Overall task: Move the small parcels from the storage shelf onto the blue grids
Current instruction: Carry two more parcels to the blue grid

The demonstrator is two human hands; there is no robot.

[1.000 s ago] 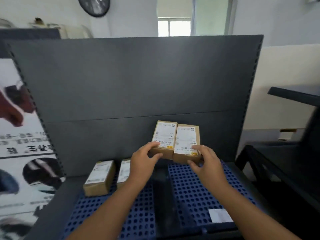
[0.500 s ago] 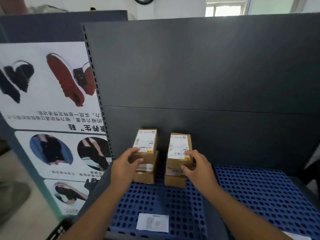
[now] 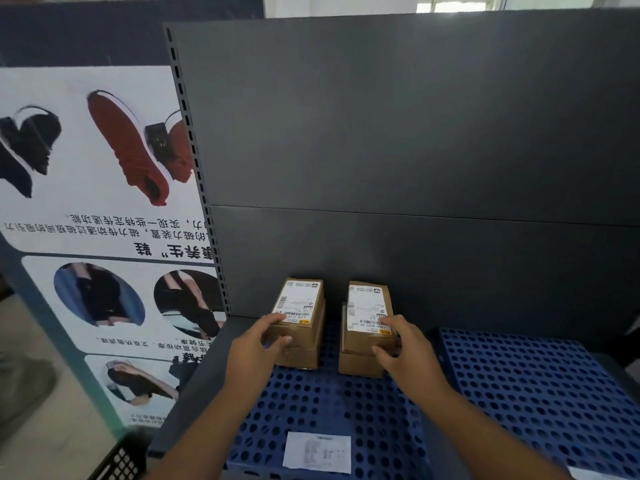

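Two stacks of small brown parcels stand at the back of the left blue grid [image 3: 322, 407]. Each stack is two boxes high, with a white label on top. My left hand [image 3: 256, 348] grips the near left corner of the left stack's top parcel [image 3: 299, 308]. On the right stack, my right hand [image 3: 403, 346] holds the near right corner of the top parcel [image 3: 369, 313]. Both top parcels rest on the boxes beneath them. A second blue grid [image 3: 540, 386] lies to the right with no parcels on it.
The dark grey shelf back panel [image 3: 415, 168] rises right behind the parcels. A white paper slip [image 3: 317, 452] lies on the left grid's front. A shoe poster [image 3: 104, 220] stands to the left. A black crate edge [image 3: 121, 462] shows at the bottom left.
My view has swung left from the right grid to the left one. The two parcels I carried now sit on top of the two boxes that lay on the left grid.
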